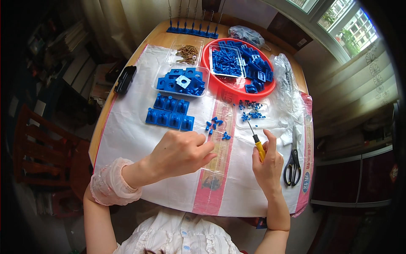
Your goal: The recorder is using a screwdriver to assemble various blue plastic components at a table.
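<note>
My right hand (268,166) grips a screwdriver (259,147) with a yellow and black handle. Its thin shaft points away from me, the tip at the near edge of a pile of tiny blue parts and small metal bits (253,114). My left hand (177,151) is closed above the sheet, fingers curled toward the right; anything inside them is hidden. Just beyond it stand two rows of blue blocks on square plates (170,119). A few loose small blue pieces (215,122) lie between the two hands, farther away.
A red basin (206,63) holds blue parts and a clear tray. Left of it are a clear box of blue plates (160,89) and a tray of brass-coloured screws (186,55). Scissors (292,163) lie right, near crumpled plastic (287,101). A black case (125,79) sits at the left edge.
</note>
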Action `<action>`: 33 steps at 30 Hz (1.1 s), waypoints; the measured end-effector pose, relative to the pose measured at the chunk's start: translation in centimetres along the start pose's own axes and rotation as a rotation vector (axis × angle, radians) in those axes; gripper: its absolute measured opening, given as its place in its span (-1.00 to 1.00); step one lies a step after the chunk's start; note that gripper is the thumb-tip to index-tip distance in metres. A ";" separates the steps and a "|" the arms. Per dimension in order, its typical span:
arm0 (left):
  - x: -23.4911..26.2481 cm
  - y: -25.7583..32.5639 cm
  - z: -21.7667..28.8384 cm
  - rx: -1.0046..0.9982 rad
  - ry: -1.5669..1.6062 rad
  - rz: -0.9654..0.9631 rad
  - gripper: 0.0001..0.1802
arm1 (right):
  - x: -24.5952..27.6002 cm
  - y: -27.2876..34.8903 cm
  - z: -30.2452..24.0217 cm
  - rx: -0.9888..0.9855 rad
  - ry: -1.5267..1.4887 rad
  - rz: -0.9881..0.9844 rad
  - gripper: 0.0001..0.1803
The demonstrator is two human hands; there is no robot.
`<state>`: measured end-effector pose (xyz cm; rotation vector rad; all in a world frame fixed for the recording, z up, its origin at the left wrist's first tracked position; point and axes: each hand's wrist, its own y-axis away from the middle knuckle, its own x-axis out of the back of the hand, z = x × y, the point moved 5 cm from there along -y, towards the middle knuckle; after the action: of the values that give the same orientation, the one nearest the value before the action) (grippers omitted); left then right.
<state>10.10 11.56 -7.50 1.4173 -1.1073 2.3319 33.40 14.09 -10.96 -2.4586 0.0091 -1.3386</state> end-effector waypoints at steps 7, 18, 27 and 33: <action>1.9 0.5 -1.3 0.369 0.874 0.050 -0.63 | 3.4 0.1 -0.6 -0.051 0.254 0.003 -0.53; 13.6 -2.8 6.9 -0.122 2.277 0.261 -0.66 | -0.8 2.4 -0.3 -0.034 0.514 -0.270 -0.53; 16.3 0.5 8.0 -0.664 2.297 -0.241 -0.72 | 0.1 2.4 1.0 -0.081 0.608 -0.282 -0.42; 7.4 2.8 8.3 -0.452 1.683 -1.142 -0.65 | 0.9 1.9 -0.5 -0.060 0.509 -0.241 -0.59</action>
<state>10.43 2.44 -0.57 -0.3227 -0.0894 1.3328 33.76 11.99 -10.56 -2.1467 -0.1289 -2.0616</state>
